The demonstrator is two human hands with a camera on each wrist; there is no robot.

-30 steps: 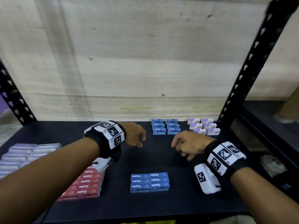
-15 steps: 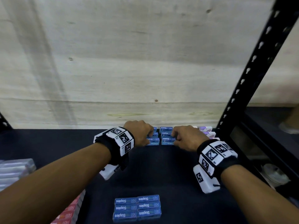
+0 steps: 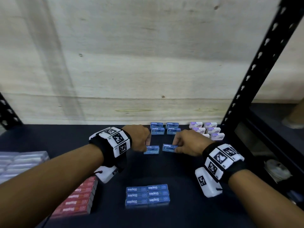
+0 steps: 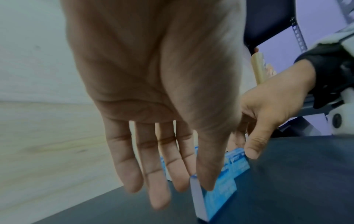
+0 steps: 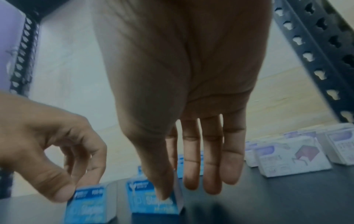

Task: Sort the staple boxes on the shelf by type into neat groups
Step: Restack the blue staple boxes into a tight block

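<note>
"Staples" on your near blue boxes [image 3: 147, 195], on the red boxes [image 3: 77, 199]; on the blue box [image 5: 156, 201] your thumb pins

Two small blue cardboard staple boxes [image 3: 152, 149] sit under the fingertips; four more [image 3: 165, 128] lie just beyond them, six [image 3: 147, 195] behind the wrists. Six white-and-purple boxes [image 3: 207, 130] are visible.

Half a second earlier both hands reached into the blue boxes at the shelf's back. The left hand [image 3: 139, 139] pinched one blue box [image 3: 152, 149], the right hand [image 3: 189, 143] another blue box [image 3: 169, 148], and both were drawn forward, side by side.
</note>
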